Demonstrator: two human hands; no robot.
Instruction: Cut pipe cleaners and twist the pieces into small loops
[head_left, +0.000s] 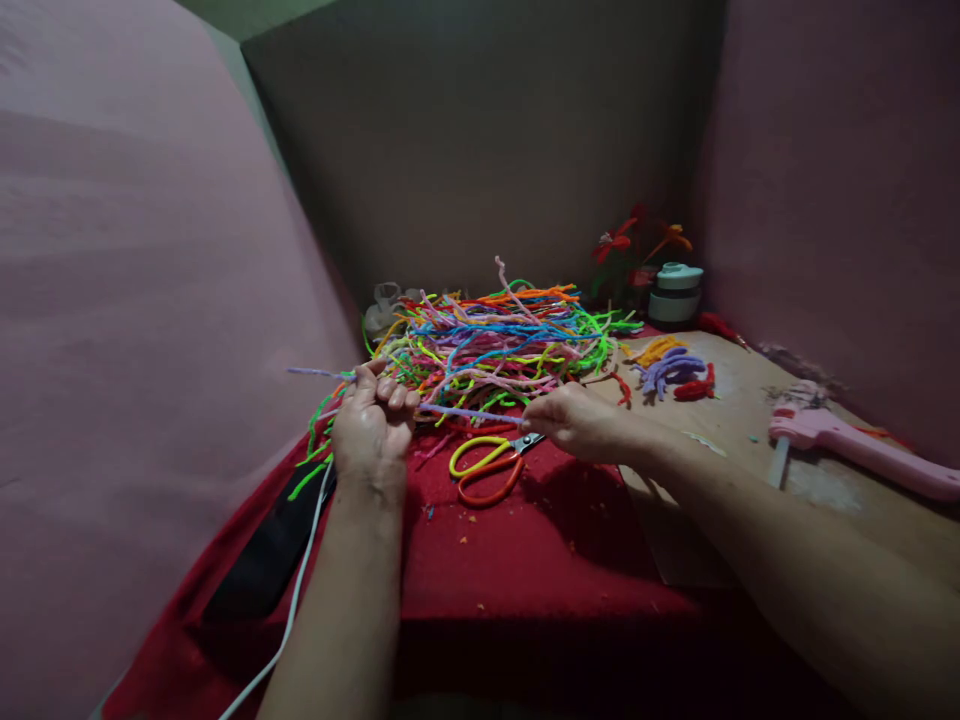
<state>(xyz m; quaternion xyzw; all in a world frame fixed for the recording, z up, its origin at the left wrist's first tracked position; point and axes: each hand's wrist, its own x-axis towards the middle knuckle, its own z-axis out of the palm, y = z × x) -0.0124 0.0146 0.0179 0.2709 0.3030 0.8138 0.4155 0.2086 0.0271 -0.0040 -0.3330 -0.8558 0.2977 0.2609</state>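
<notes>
A lavender pipe cleaner (pixel 472 412) stretches between my two hands above the front of the table. My left hand (pixel 373 415) is closed around it, and one end sticks out to the left past the fingers. At the other end, my right hand (pixel 562 418) pinches the pipe cleaner between thumb and fingers. Just below it lie scissors (pixel 487 468) with yellow and orange handles, their blades partly hidden by my right hand. Behind both hands spreads a big heap of multicoloured pipe cleaners (pixel 502 345).
A pink glue gun (pixel 862 445) rests on a brown board (pixel 675 520) at right, near bundles of purple pipe cleaners (pixel 670 370). A dark phone (pixel 262 550) and white cable (pixel 300 580) lie at left. Behind stand a lidded jar (pixel 675 293) and red flowers (pixel 616 240).
</notes>
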